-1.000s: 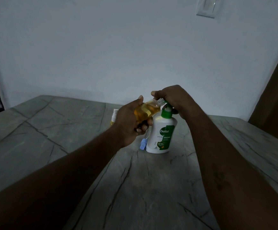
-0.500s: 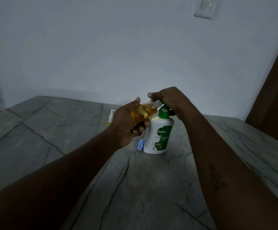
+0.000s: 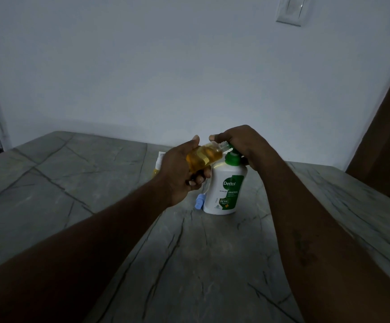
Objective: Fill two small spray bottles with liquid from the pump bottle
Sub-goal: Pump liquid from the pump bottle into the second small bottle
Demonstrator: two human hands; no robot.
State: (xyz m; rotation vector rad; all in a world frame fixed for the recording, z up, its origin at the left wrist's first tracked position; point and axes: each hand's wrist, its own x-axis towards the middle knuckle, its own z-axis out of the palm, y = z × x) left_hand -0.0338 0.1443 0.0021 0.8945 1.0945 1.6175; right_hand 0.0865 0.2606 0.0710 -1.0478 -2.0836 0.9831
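A: Where is the bottle [image 3: 204,156]?

B: In the left hand [image 3: 180,169]; thumb on top, fingers curled underneath, gripping it round the body; it is held above the table [image 3: 96,183], tilted, with its open neck pointing right.

A: Anything in it?

B: Amber liquid, filling much of the body.

A: And the right hand [image 3: 238,143]?

B: On top of the pump bottle [image 3: 223,190]; fingers curled over the pump head and hiding it; the thumb reaches left, just above the bottle's neck; only the green collar [image 3: 232,158] shows beneath the palm; whether the spout touches the neck I cannot tell.

A: How does the pump bottle stand?

B: Upright on the table, near the middle; white, with a green label that reads Dettol.

A: The bottle's top?

B: A blue cap [image 3: 200,201] lies on the table just beside the pump bottle's base, on its left; a thin tube runs up from it.

A: The second bottle [image 3: 158,164]?

B: Behind the left hand, mostly hidden; a white top and a bit of yellow show; it stands on the table.

A: Around them?

B: A pale wall [image 3: 166,66] behind the table; a switch [image 3: 290,10] high on it, to the right.
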